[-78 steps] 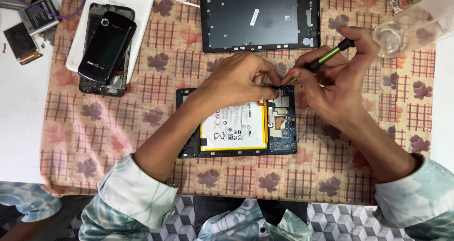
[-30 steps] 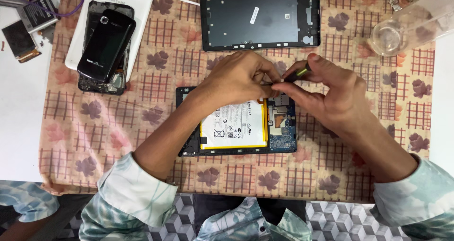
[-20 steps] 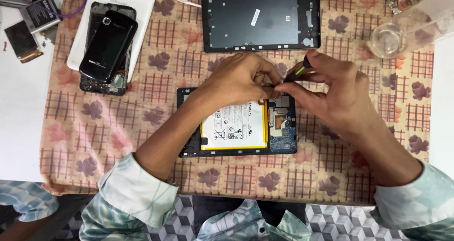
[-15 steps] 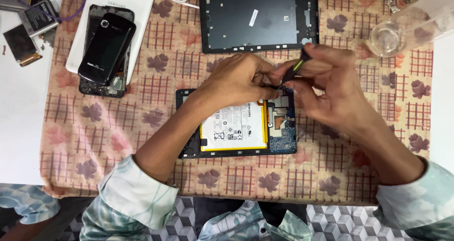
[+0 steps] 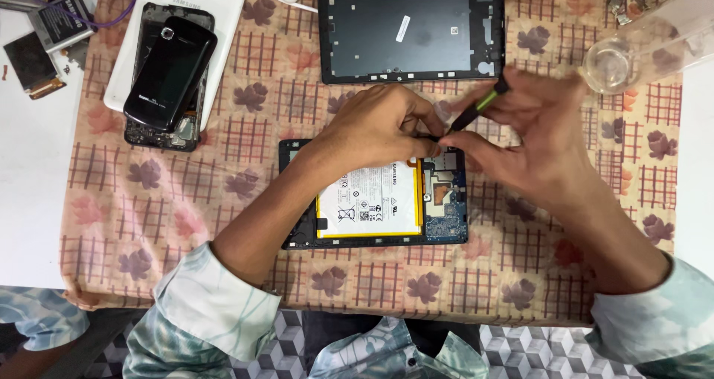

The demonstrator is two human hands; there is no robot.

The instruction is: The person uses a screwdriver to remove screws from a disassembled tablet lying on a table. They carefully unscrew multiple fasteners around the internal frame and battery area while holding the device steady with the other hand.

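An opened tablet (image 5: 372, 234) lies on the patterned cloth, its white battery (image 5: 368, 200) and blue circuit board (image 5: 444, 200) exposed. My left hand (image 5: 375, 126) rests on the tablet's upper edge, fingers pinched near the top right corner. My right hand (image 5: 535, 137) holds a small screwdriver (image 5: 480, 105) with a black and green handle, its tip meeting the left fingers at that corner. What the left fingertips pinch is hidden.
The tablet's dark back cover (image 5: 413, 29) lies above. A black phone (image 5: 169, 74) sits on a dismantled phone and a white tablet (image 5: 178, 22) at upper left. A clear glass jar (image 5: 647, 40) lies at upper right. Loose batteries (image 5: 52, 22) sit on the white table.
My right hand has turned and shifted over the tablet's top right corner; the screwdriver handle swung from pointing right to pointing up-right. My left hand stayed in place.
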